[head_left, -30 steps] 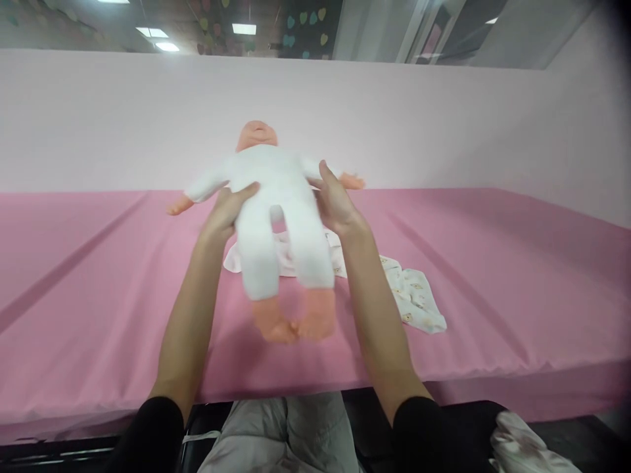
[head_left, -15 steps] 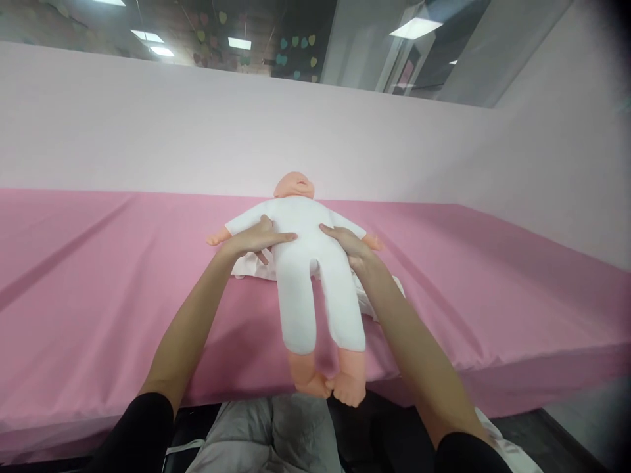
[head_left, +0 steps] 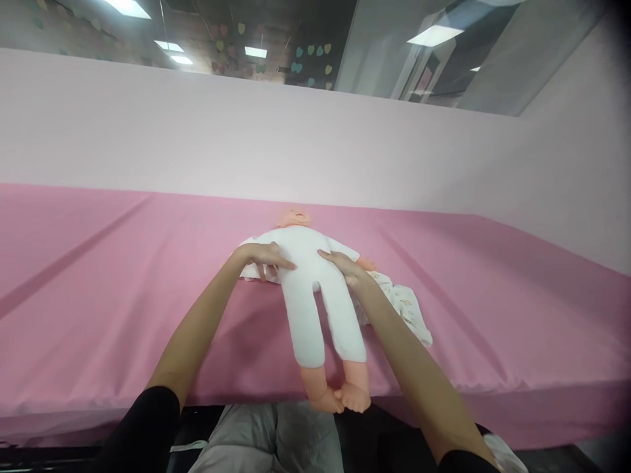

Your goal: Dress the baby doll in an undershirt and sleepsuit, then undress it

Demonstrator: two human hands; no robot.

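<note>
Left hand and right hand apart, clamped on opposite sides of doll between them, thumbs on top. Doll: white fabric body, smooth moulded feet nearer than hands. Rumpled printed cloth beside right hand; pink sheet below, lightly creased.

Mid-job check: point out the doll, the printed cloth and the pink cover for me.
Doll (head_left: 306, 264): head view, on the white torso between the thumbs.
Printed cloth (head_left: 410, 305): head view, on its end at the picture's right.
Pink cover (head_left: 123, 299): head view, on a bare stretch at the picture's left.
</note>
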